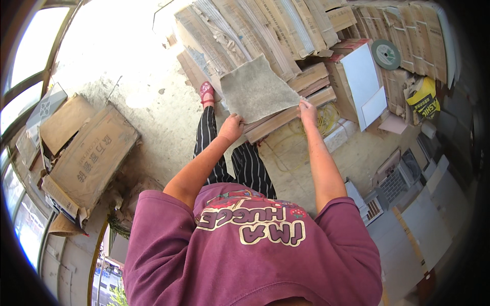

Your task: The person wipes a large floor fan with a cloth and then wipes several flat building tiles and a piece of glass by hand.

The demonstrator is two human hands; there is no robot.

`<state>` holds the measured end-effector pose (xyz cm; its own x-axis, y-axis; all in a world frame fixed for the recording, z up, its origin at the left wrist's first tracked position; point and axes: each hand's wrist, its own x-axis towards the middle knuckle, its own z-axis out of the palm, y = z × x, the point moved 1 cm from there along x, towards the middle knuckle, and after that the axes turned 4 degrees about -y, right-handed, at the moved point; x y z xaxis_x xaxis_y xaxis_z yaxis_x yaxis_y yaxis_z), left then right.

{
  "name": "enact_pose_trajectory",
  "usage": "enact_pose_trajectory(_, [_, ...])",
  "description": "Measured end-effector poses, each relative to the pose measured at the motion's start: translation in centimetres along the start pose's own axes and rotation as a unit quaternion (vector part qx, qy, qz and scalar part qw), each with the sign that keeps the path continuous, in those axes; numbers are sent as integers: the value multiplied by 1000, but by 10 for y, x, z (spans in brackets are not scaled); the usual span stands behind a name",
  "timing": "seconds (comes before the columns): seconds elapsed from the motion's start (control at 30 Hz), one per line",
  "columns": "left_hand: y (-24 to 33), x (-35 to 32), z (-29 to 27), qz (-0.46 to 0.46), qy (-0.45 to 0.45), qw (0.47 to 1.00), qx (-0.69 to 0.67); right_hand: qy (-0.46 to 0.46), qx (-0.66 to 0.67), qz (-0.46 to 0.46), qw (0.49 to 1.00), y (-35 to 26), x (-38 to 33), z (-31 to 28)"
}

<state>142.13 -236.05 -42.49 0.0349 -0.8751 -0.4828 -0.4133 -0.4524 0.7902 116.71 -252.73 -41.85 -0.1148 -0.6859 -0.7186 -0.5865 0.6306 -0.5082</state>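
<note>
A greyish-green, roughly rectangular cloth (258,89) is stretched out in front of me, with its near edge toward my body. My left hand (232,127) is closed on its near left corner. At its near right corner, my right hand (307,113) pinches the edge. Beneath and beyond the cloth are long, flat cardboard packages (286,115), partly hidden by it. Whether the cloth rests on them or hangs just above them, I cannot tell.
Rows of cardboard-wrapped packages (265,25) stand ahead. To the right are a white panel (360,76), a round green disc (386,54), a yellow-and-black bag (424,99) and yellow cord (326,120) on the floor. Large cardboard boxes (89,158) are piled at left.
</note>
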Motion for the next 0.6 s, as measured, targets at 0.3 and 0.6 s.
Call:
enact_pose_trajectory(0.3, [47,-19,9,-16,-20,995,-93,46,-22,-110,993,-4,-24,-42])
enact_pose_trajectory(0.6, [51,83,-140,15,194,979,-64,22,11,-239,971,-193,7,6])
